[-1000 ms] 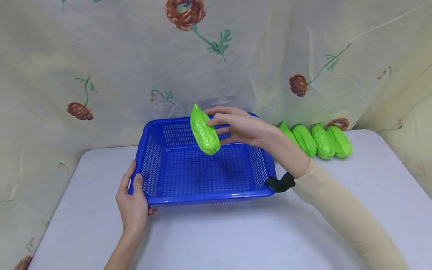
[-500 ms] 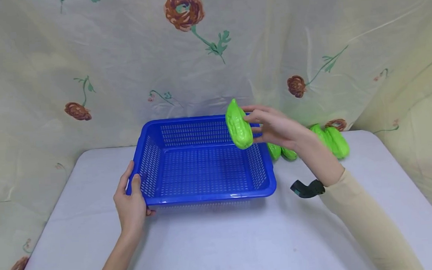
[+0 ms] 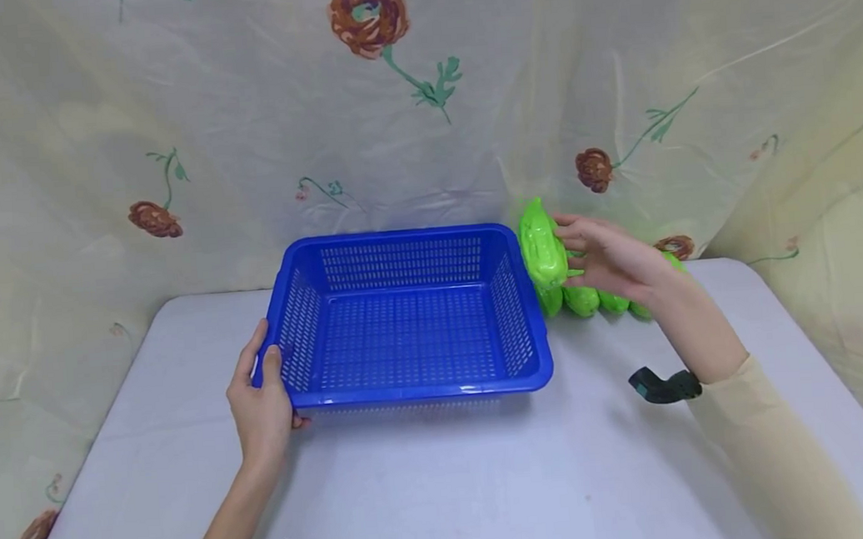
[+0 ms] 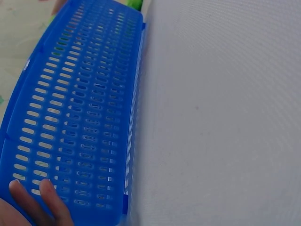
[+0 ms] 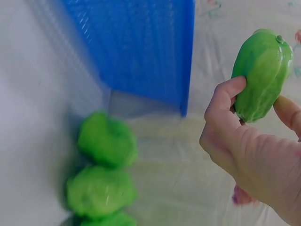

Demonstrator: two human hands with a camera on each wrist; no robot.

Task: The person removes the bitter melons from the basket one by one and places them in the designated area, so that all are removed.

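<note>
A blue plastic basket (image 3: 406, 338) with slotted sides stands on the table, its inside bare. My left hand (image 3: 261, 407) grips its left rim, and the fingertips (image 4: 51, 202) lie against the slotted side in the left wrist view. Just beyond the basket's right side, my right hand (image 3: 615, 261) holds a shiny green papaya (image 3: 541, 249) raised with its pointed end up. In the right wrist view, thumb and fingers pinch this papaya (image 5: 263, 75) from both sides. Several more green papayas (image 3: 581, 301) lie in a row beneath it, partly hidden by the hand and forearm.
A white cloth covers the table (image 3: 447, 485). Behind it hangs a pale curtain (image 3: 240, 107) printed with brown flowers, close to the basket's back rim. Black bands (image 3: 665, 385) sit on both wrists.
My right hand has carried the papaya rightward, from over the basket to past its right rim, above the row. My left hand keeps its grip and the basket has stayed put.
</note>
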